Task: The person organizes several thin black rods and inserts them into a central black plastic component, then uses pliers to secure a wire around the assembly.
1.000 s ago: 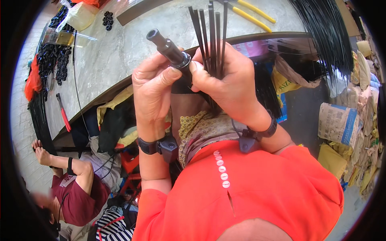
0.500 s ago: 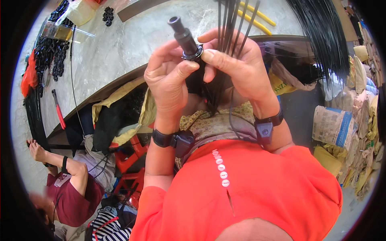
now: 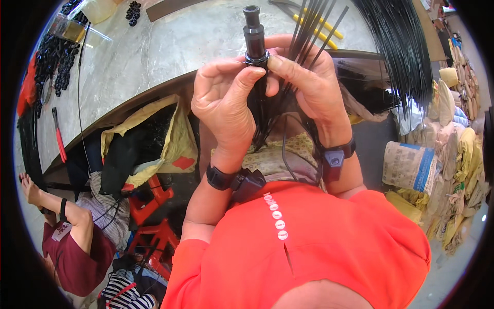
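A black stepped tube (image 3: pixel 254 38) with a ringed collar stands nearly upright between my hands, above my lap. My left hand (image 3: pixel 226 100) is closed on its collar, thumb pressed to the near side. From the right, my right hand (image 3: pixel 316 85) pinches the same collar between thumb and fingers. Several thin black rods (image 3: pixel 310 36) fan upward through the right hand, behind its thumb and across its fingers. Their lower ends run down toward my lap, where the dark parts below the tube are hard to separate.
A grey table (image 3: pixel 175 46) lies ahead, holding yellow-handled pliers (image 3: pixel 324 33), black rod bundles (image 3: pixel 399 41) and red-handled pliers (image 3: pixel 59 136). An open yellowish sack (image 3: pixel 172 134) hangs below its edge. At left sits a co-worker (image 3: pixel 77 247); folded sacks (image 3: pixel 453 175) are piled at right.
In the picture, the tube has shifted right and up and now stands straighter. Both hands keep their grip on the collar. The view has shifted, showing more of the pliers on the table.
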`<state>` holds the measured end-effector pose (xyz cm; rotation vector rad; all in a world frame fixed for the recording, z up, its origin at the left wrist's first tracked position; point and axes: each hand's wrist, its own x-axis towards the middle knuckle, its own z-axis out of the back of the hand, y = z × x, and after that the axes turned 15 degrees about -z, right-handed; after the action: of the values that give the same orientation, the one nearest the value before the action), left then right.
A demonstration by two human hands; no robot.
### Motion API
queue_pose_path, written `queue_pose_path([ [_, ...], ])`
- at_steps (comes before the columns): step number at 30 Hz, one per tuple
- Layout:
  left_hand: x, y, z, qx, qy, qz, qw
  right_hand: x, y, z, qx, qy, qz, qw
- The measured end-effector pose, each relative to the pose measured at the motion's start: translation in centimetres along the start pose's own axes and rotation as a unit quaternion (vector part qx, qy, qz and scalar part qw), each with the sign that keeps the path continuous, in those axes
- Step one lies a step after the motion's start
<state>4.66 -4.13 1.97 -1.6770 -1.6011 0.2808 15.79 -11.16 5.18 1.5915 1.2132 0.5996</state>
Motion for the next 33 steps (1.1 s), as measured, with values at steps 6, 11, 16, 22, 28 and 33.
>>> queue_pose_path([
  [6,-0.3,0.2,0.1,0.044,-0.006,-0.066,0.997,0.1,-0.5,-0.6,-0.009,-0.018,0.012,1.000],
  [11,-0.5,-0.1,-0.3,0.087,0.013,-0.103,0.991,0.0,-0.7,-0.8,-0.004,-0.029,0.017,0.999],
  [16,-0.5,-0.3,-0.4,0.152,0.014,-0.142,0.978,0.0,-0.7,-1.2,-0.014,-0.035,0.022,0.999],
  [22,-0.5,-0.3,-0.3,0.245,0.033,-0.177,0.953,-0.2,-1.0,-1.7,-0.037,-0.065,0.043,0.996],
  [28,0.4,-2.0,-0.8,0.178,0.000,-0.056,0.982,0.0,-1.3,-2.0,-0.052,-0.081,0.052,0.994],
  [33,0.8,-2.7,0.0,0.150,-0.021,-0.021,0.988,0.1,-1.4,-3.9,-0.061,-0.084,0.053,0.993],
])
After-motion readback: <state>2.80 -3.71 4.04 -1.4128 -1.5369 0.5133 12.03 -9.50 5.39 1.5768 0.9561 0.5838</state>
